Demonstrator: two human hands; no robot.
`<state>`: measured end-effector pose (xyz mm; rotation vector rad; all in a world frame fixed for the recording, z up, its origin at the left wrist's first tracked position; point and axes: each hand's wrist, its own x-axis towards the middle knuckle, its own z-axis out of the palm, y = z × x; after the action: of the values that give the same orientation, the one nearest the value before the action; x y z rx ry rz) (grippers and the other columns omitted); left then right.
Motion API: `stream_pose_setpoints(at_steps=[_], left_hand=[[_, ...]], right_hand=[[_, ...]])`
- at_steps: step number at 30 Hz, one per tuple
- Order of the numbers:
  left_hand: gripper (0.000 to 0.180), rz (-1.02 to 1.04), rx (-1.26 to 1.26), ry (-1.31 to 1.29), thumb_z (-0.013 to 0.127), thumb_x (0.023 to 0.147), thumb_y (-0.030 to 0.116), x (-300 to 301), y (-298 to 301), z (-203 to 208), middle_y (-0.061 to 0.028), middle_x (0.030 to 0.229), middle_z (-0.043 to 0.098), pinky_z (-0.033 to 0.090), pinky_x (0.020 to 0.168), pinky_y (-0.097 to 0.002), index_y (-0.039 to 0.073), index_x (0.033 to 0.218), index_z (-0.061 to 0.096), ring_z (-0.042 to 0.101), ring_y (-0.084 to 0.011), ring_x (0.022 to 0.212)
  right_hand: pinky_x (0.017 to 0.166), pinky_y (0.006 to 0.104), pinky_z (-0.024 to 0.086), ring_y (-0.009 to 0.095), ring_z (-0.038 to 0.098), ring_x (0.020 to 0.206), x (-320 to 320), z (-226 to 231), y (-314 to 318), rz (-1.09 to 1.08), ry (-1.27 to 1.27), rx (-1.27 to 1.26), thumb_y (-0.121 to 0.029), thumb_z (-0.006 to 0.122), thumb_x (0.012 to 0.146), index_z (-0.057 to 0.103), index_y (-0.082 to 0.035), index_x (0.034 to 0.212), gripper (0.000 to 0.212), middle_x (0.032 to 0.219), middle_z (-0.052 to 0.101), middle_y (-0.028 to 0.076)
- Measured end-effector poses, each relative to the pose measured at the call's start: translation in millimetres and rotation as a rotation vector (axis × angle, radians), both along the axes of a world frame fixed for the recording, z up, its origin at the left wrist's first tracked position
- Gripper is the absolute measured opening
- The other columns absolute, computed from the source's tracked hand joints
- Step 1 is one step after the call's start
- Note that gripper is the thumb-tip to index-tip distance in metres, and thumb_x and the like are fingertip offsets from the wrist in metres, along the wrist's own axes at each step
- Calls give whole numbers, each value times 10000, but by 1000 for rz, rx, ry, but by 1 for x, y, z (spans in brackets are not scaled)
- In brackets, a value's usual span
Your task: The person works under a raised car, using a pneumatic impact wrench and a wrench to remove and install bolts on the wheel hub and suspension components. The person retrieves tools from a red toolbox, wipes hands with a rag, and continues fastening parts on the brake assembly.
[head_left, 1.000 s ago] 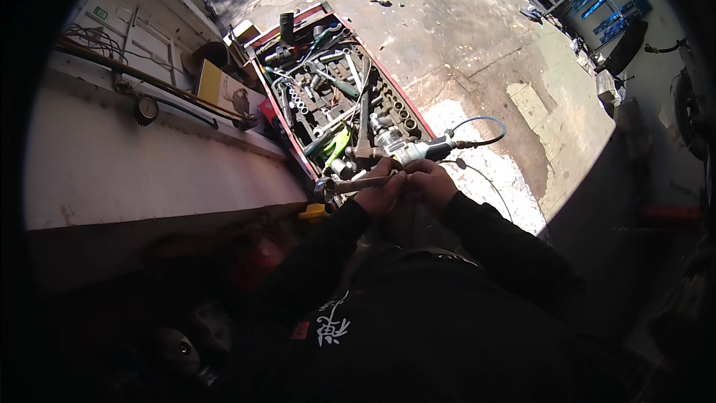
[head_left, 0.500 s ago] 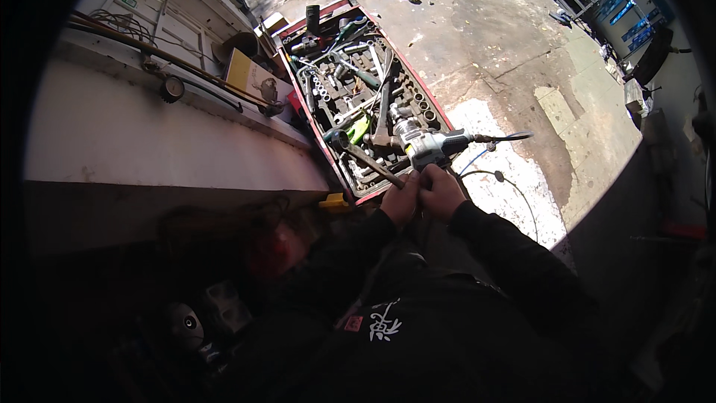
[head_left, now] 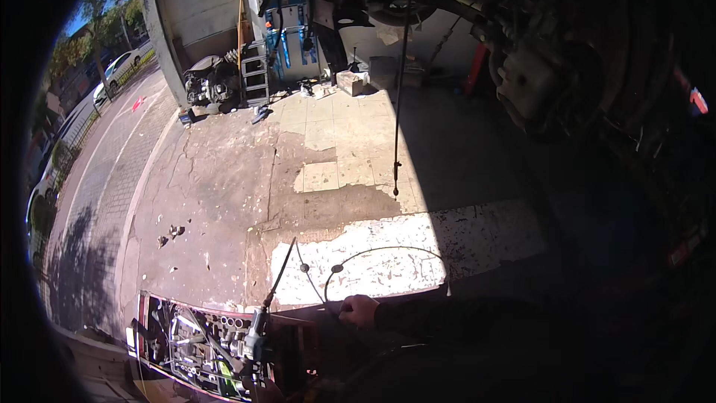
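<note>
My right hand [head_left: 359,311] is out over the shaded edge of the floor, its fingers curled closed. Whatever it may hold is hidden. Dark hose or cable [head_left: 337,269] loops on the floor close by it. My left hand [head_left: 265,391] is barely visible in shadow at the bottom, beside a grey power tool [head_left: 256,334]; its fingers cannot be made out. That tool lies over the right part of a red tool tray [head_left: 142,319], with a dark hose [head_left: 281,275] rising from its end. Sockets [head_left: 237,324] and several hand tools fill the tray.
Overhead at right hangs the dark underside of a vehicle [head_left: 526,82], with a long rod or cable [head_left: 400,104] dangling from above. A ladder [head_left: 256,73], an engine-like part [head_left: 211,86] and boxes [head_left: 350,82] stand along the far wall. A street lies at left.
My view has swung up and right, away from the tray. My hands, together at the tool and a long metal bar before, are now apart; the right one has moved off rightward.
</note>
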<state>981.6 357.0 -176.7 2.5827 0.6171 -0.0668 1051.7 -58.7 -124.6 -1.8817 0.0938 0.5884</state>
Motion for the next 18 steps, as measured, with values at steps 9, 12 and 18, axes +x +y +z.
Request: stream_pose_setpoints(at_steps=[9,12,18], left_hand=[[432,-1164,-55,138,657,1017,218,96,-310,1,-225,938,742,592,815,-484,13,1392,590,726,-398,880],[394,-1366,-42,75,646,1043,173,84,-437,13,-201,901,741,594,786,-471,47,1414,606,724,-377,835],[305,-1273,-145,-72,732,945,184,-3,-663,63,-111,786,739,609,734,-464,133,1244,703,751,-338,773]], right_hand=[[486,349,536,144,625,588,-169,-34,-337,-1062,-142,218,-275,707,1022,691,-113,1088,176,765,666,34],[508,374,476,177,624,583,-259,-21,-486,-1427,-246,283,-177,647,1050,646,-81,959,132,701,633,65],[610,368,435,163,496,669,-411,124,-819,-1705,-862,8,-90,544,1105,554,-72,1496,392,795,488,37]])
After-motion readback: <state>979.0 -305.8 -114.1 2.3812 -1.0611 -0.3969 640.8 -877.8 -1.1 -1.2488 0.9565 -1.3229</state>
